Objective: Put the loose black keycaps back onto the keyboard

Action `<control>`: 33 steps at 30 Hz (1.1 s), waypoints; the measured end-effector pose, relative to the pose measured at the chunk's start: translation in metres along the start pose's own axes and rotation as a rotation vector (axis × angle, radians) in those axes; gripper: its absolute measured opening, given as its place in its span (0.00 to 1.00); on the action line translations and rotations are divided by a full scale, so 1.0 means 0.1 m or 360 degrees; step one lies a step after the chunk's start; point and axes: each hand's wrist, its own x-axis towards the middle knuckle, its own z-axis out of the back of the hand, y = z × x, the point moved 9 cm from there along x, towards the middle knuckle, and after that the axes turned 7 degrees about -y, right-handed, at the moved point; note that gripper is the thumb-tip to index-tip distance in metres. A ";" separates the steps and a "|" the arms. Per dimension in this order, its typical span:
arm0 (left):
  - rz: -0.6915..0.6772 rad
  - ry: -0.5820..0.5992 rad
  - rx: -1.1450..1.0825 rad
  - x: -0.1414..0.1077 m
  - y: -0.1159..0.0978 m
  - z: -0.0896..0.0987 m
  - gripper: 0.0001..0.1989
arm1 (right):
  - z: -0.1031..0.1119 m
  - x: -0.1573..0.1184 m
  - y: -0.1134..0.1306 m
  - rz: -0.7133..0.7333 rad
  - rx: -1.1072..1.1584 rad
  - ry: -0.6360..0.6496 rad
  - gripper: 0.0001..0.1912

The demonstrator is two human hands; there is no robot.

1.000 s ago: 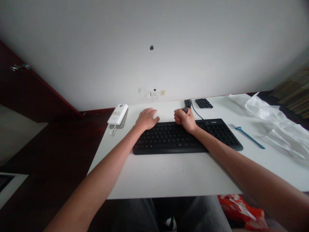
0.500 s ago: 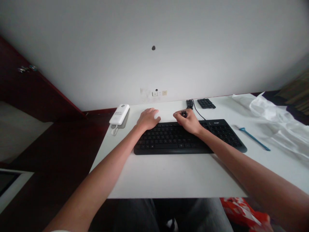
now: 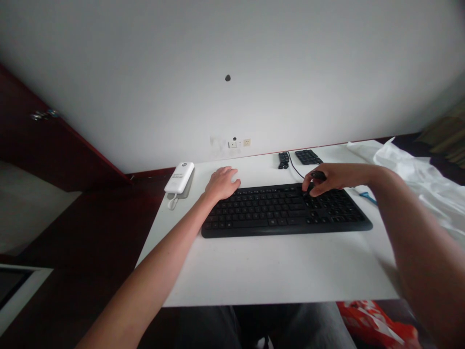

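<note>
A black keyboard (image 3: 254, 206) lies on the white table. My left hand (image 3: 222, 183) rests at its upper left edge, fingers spread and holding nothing. Over the keyboard's right part, my right hand (image 3: 321, 179) is bent down with thumb and fingertips close to the keys left of the number pad. Dark keycaps (image 3: 318, 175) show within its curled fingers; how many I cannot tell. Behind the keyboard lie a small cluster of loose black keycaps (image 3: 283, 160) and a larger block of keycaps (image 3: 308, 156). A black cable (image 3: 296, 168) runs back from the keyboard.
A white power bank (image 3: 179, 177) with a short loop cable stands at the table's left. On the right are a blue stick-like tool (image 3: 368, 197), partly behind my forearm, and crumpled white plastic (image 3: 403, 165). Wall sockets (image 3: 240, 143) sit behind the table (image 3: 254, 271).
My right hand has moved right, from above the keyboard's upper middle to the keys beside the number pad, turning fingertips down. My left hand stays in place. The view has tilted slightly.
</note>
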 end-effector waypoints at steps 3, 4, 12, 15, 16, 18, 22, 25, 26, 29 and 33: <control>0.0000 0.0003 0.0004 0.00 0.00 0.01 0.25 | -0.09 0.03 -0.02 -0.0018 -0.0133 0.0092 0.22; 0.0000 0.0004 0.0006 -0.01 -0.01 0.01 0.24 | -0.11 0.06 -0.03 -0.0022 -0.0162 0.0136 0.21; -0.0005 0.0001 -0.0003 0.00 0.00 0.00 0.25 | -0.17 0.25 -0.26 -0.0099 -0.0366 0.0515 0.19; -0.0010 -0.0001 -0.0007 0.00 0.00 0.00 0.25 | -0.17 0.30 -0.28 -0.0111 -0.0369 0.0387 0.19; -0.0012 0.0002 -0.0009 0.00 0.00 -0.01 0.25 | -0.21 0.29 -0.28 -0.0111 -0.0371 0.0398 0.19; -0.0012 0.0006 -0.0011 0.01 -0.01 -0.01 0.25 | -0.28 0.29 -0.26 -0.0097 -0.0374 0.0439 0.17; -0.0010 0.0005 -0.0003 0.01 -0.01 -0.01 0.25 | -0.32 0.29 -0.21 -0.0056 -0.0387 0.0435 0.15; -0.0016 0.0006 -0.0003 0.01 -0.01 -0.01 0.25 | -0.30 0.30 -0.24 -0.0077 -0.0418 0.0413 0.16; -0.0018 0.0006 -0.0004 0.01 -0.01 -0.01 0.26 | -0.29 0.30 -0.26 -0.0088 -0.0424 0.0411 0.17; -0.0018 0.0004 -0.0006 0.01 0.00 -0.02 0.26 | -0.27 0.31 -0.29 -0.0075 -0.0428 0.0444 0.21; -0.0022 -0.0007 0.0000 0.01 0.00 -0.03 0.25 | -0.25 0.30 -0.34 -0.0097 -0.0474 0.0480 0.24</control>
